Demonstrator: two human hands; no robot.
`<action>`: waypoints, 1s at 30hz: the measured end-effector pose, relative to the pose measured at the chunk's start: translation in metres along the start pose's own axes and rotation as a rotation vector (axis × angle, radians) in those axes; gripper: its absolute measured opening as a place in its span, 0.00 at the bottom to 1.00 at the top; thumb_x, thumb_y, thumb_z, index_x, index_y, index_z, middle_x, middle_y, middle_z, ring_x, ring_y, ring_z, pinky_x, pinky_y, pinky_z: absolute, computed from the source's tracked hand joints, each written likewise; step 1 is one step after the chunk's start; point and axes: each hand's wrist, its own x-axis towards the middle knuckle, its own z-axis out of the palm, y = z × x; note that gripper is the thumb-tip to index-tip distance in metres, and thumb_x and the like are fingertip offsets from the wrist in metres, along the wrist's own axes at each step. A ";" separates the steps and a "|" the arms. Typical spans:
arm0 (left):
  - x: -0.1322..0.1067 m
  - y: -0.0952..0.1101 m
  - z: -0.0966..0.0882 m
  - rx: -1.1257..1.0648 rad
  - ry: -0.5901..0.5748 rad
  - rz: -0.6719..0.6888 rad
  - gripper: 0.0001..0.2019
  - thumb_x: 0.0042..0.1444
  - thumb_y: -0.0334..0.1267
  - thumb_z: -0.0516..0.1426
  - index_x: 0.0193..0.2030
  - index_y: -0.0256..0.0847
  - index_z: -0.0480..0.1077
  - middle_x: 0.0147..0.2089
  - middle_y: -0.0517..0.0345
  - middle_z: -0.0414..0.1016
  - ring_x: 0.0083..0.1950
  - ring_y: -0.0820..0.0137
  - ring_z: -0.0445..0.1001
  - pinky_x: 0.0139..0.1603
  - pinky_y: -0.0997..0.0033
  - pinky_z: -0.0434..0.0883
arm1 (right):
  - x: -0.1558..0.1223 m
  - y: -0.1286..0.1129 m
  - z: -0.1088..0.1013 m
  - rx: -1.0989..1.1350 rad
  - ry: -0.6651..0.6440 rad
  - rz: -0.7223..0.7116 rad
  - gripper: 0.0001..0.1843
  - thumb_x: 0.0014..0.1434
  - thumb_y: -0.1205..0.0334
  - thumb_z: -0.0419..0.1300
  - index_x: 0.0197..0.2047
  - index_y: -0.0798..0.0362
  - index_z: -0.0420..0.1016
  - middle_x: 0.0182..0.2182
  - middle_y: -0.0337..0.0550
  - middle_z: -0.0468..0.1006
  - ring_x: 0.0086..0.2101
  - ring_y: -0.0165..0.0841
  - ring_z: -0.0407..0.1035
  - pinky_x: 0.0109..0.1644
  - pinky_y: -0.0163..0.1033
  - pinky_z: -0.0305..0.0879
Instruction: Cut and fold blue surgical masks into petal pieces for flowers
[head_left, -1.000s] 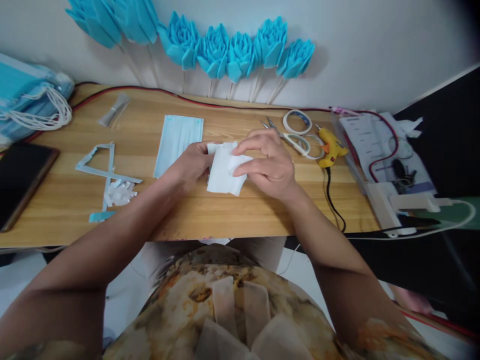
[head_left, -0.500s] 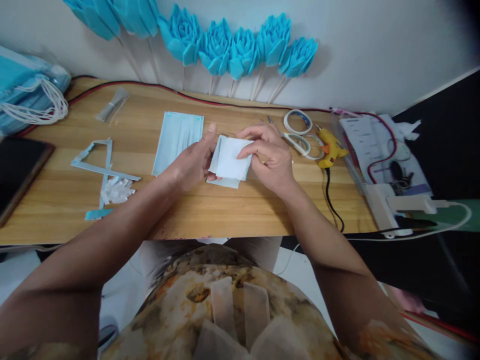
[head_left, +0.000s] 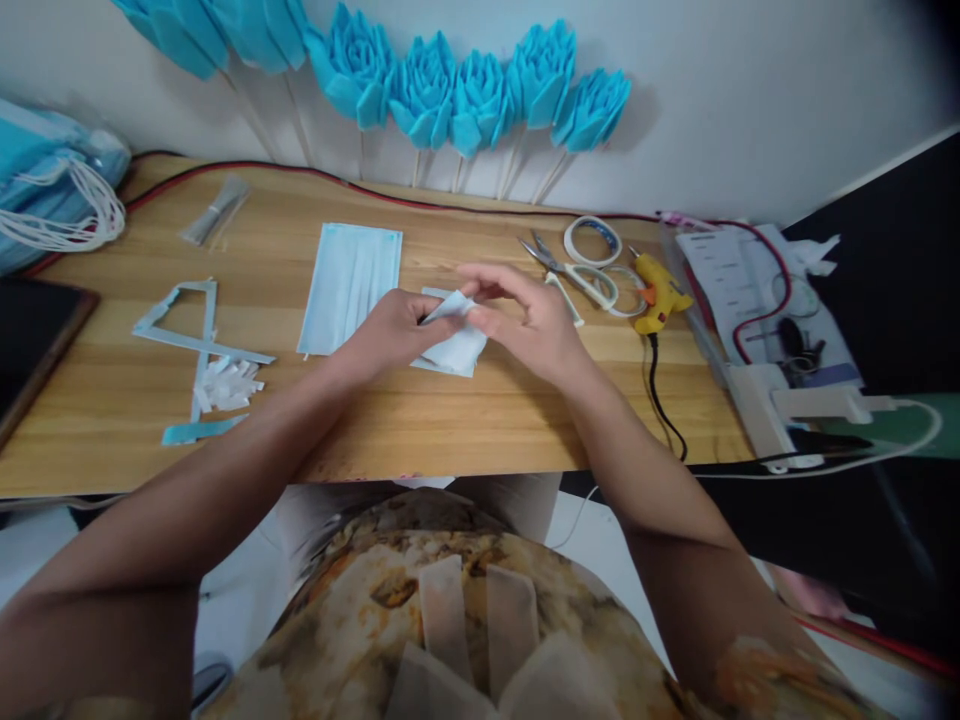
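Between my two hands is a small square of pale blue-white mask fabric (head_left: 466, 345), tilted and bent along its upper edge. My left hand (head_left: 394, 328) grips its left side, the thumb lying across it. At the upper right corner, my right hand (head_left: 529, 325) pinches the square between thumb and fingers. Another pale blue piece lies on the table beneath, mostly covered. Left of the hands rests a flat blue face mask (head_left: 351, 285). Scissors (head_left: 574, 280) with pale handles lie open beyond my right hand.
Cut mask strips (head_left: 201, 348) and white scraps (head_left: 229, 384) lie on the left. A yellow glue gun (head_left: 660, 295) and tape roll (head_left: 592, 241) are on the right. Blue fabric flowers (head_left: 424, 90) on sticks lean against the wall. A phone-like dark slab (head_left: 37, 350) lies far left.
The fabric square, held facing up before, is now tilted and bent at its top edge. My left thumb has come down onto it. The scissors' blades are now uncovered.
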 end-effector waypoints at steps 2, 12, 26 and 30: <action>0.000 -0.001 0.000 0.016 -0.007 0.021 0.19 0.56 0.45 0.61 0.19 0.39 0.65 0.17 0.67 0.55 0.22 0.78 0.55 0.24 0.74 0.52 | 0.001 0.000 0.004 -0.037 -0.012 0.014 0.13 0.59 0.51 0.68 0.43 0.50 0.81 0.38 0.40 0.82 0.39 0.34 0.74 0.48 0.42 0.71; 0.005 -0.010 0.000 -0.164 0.153 0.043 0.12 0.51 0.45 0.66 0.33 0.37 0.80 0.24 0.61 0.72 0.25 0.75 0.65 0.25 0.75 0.60 | 0.005 0.008 0.003 0.065 0.181 0.151 0.15 0.61 0.49 0.63 0.31 0.51 0.71 0.26 0.35 0.72 0.28 0.27 0.63 0.33 0.35 0.62; 0.002 -0.006 0.000 -0.148 0.210 0.063 0.13 0.55 0.46 0.65 0.26 0.40 0.78 0.21 0.61 0.71 0.24 0.75 0.64 0.25 0.73 0.60 | 0.006 0.006 0.007 0.192 0.159 0.180 0.21 0.55 0.41 0.69 0.34 0.51 0.75 0.26 0.34 0.72 0.27 0.26 0.62 0.31 0.34 0.59; 0.001 -0.004 0.000 -0.193 0.200 0.043 0.16 0.57 0.49 0.64 0.25 0.39 0.78 0.22 0.59 0.73 0.26 0.73 0.66 0.29 0.72 0.64 | 0.005 0.007 0.009 0.133 0.179 0.213 0.18 0.56 0.47 0.69 0.27 0.52 0.74 0.21 0.33 0.67 0.25 0.25 0.57 0.29 0.34 0.55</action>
